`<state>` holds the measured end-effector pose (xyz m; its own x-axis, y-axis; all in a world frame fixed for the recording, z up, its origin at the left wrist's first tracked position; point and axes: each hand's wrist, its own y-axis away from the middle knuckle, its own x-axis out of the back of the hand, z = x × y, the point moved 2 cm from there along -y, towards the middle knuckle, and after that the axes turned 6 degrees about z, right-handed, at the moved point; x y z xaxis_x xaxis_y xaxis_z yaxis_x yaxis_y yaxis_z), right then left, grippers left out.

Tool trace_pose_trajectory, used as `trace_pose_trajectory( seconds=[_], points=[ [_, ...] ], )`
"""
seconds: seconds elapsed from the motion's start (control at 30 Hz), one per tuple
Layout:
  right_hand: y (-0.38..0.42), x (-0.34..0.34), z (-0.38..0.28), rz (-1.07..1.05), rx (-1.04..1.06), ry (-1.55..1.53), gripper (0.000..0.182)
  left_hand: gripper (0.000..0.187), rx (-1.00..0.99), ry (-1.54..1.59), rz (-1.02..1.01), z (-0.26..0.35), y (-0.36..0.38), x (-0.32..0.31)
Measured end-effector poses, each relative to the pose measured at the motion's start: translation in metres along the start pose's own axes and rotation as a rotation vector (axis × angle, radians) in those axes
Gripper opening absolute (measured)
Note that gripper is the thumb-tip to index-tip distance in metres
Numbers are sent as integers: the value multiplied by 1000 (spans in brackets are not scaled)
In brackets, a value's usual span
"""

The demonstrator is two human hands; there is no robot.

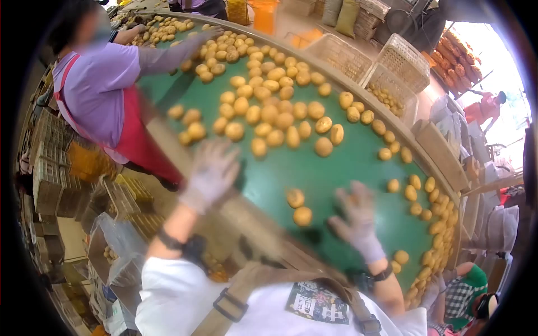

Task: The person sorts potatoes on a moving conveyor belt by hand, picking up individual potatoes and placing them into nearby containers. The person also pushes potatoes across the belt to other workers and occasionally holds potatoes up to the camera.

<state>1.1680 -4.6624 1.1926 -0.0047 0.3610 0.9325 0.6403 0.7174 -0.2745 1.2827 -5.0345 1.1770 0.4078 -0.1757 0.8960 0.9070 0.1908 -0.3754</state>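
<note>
Yellow-brown potatoes (pixel 269 115) lie in a loose spread on a green conveyor belt (pixel 269 185). My left hand (pixel 212 171), in a pale glove and blurred, is over the near edge of the belt with its fingers spread, close below a few potatoes. On the right, my right hand (pixel 357 219), gloved too, hovers over or rests on the green surface with fingers apart. Two potatoes, one of them a darker potato (pixel 295 197), sit between my hands, nearer the right one.
A co-worker in a purple shirt and red apron (pixel 126 112) reaches across the belt at left. Another person (pixel 468 291) is at the lower right, beside a dense row of potatoes. Plastic crates (pixel 402 61) stand beyond the far rim; more crates (pixel 53 173) are stacked at left.
</note>
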Motion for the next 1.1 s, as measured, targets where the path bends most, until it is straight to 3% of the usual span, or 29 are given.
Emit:
trace_pose_trajectory(
  seconds=[0.03,0.13,0.2,0.27,0.37,0.43,0.47,0.53,0.6,0.63,0.77,0.83,0.93,1.0,1.1],
  points=[
    [-18,-7,-23,-89,169,24,64,35,-15,65,-16,7,13,-2],
    [-76,-70,-7,-69,171,52,66,33,-25,140,-22,-10,36,-15],
    [-121,-93,60,18,-79,129,68,27,75,140,19,-14,23,-10],
    [-169,-102,112,157,-72,567,71,29,98,136,9,-29,17,-9],
    [-256,-130,126,141,-467,346,74,30,124,149,-46,-51,8,-3],
    [-307,-149,70,-8,-549,363,72,30,132,158,-67,-62,2,-1],
    [-321,-184,57,-100,-320,160,73,30,130,163,-67,-68,0,0],
    [-325,-205,-19,-128,-101,-10,73,30,120,172,-60,-77,-1,1],
    [-307,-171,-96,-123,3,-20,69,29,108,179,-30,-78,-3,3],
    [-298,-164,-110,-178,117,-62,66,29,99,176,-25,-82,-2,3],
    [-221,-109,-125,-68,553,-44,61,25,57,176,-21,-99,-4,10],
    [-201,-94,-96,-97,505,-76,59,24,60,178,-34,-109,-8,11],
    [-203,-87,-18,4,16,51,58,22,94,189,-82,-124,-12,14],
    [-222,-91,-2,147,-128,105,54,22,101,207,-104,-137,-19,15],
    [-283,-101,-7,88,-139,-15,51,22,109,208,-58,-154,-23,21]
  ],
)
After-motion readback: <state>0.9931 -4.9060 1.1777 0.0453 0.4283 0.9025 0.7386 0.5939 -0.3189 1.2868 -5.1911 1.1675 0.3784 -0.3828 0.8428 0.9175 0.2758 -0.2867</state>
